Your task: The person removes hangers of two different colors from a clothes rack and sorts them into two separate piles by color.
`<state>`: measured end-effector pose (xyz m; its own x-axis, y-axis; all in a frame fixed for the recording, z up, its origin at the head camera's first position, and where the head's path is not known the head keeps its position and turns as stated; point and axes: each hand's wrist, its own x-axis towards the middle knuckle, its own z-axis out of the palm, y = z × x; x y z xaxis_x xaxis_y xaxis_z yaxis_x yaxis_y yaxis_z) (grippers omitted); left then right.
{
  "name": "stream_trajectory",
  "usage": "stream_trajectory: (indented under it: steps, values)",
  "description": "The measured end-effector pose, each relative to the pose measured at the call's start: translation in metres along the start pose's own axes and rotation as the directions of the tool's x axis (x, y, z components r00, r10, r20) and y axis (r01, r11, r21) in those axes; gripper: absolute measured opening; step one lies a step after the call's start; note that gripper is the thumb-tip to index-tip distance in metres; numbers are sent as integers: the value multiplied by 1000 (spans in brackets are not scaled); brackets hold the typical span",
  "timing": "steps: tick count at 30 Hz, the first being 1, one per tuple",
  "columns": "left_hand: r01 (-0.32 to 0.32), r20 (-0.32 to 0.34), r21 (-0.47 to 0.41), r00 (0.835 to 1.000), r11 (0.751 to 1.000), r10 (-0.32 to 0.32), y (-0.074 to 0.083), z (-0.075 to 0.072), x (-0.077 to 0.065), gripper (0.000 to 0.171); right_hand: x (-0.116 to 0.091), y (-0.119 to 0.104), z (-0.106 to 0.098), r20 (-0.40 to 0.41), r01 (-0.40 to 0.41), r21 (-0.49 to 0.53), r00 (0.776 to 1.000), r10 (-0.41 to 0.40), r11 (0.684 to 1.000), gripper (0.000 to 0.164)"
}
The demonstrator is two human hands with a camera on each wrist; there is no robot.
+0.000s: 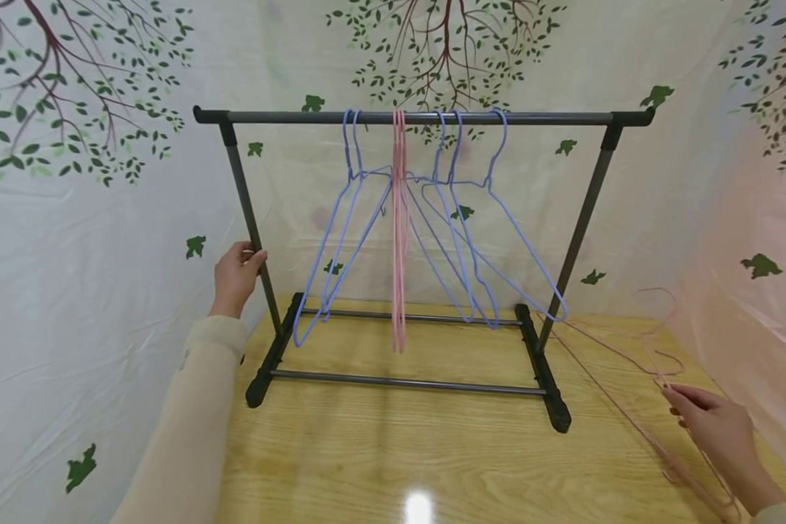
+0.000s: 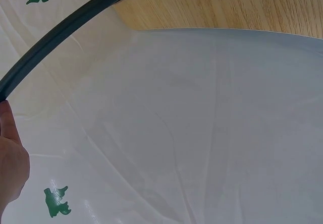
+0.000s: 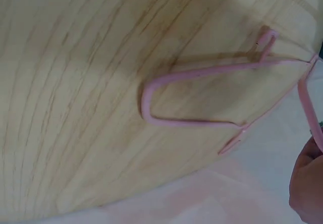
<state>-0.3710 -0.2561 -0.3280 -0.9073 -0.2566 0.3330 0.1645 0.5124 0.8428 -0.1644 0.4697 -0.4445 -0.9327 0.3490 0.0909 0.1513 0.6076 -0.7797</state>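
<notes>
In the head view a dark clothes rack (image 1: 288,117) stands on the table. My left hand (image 1: 236,280) holds its left post, thumb in front. The left wrist view catches part of that left hand (image 2: 12,158) at the dark post (image 2: 55,35). Several blue hangers (image 1: 537,256) hang from the bar on both sides of a tight bunch of pink hangers (image 1: 399,240). At the right, my right hand (image 1: 717,429) pinches a pink hanger (image 3: 309,108) near the table's edge. Another pink hanger (image 3: 197,74) lies on the wood beside it.
The wood-grain table (image 1: 367,451) runs under the rack. White sheeting (image 1: 105,276) printed with trees and green leaf shapes rises at the left and back, with a pinkish sheet (image 1: 760,327) on the right. The rack's right foot (image 1: 550,386) lies near the loose pink hangers.
</notes>
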Motion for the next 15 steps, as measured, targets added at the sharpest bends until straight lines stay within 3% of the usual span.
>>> stream_trajectory:
  steps: [3,8,11,15]
  values:
    - [-2,-7,5,1000,1000,2,-1,0,0,40,9,6,4,72,-71,50,995,68,996,64]
    - [-12,3,-13,1000,1000,12,-1,-2,0,38,20,19,8,74,-140,41,988,137,989,67]
    - [-10,4,-21,1000,1000,10,-1,-2,0,39,27,25,8,73,-145,-26,986,147,989,70]
    - [3,1,-18,1000,1000,-3,-1,-2,0,40,33,31,8,93,-63,-195,992,83,979,62]
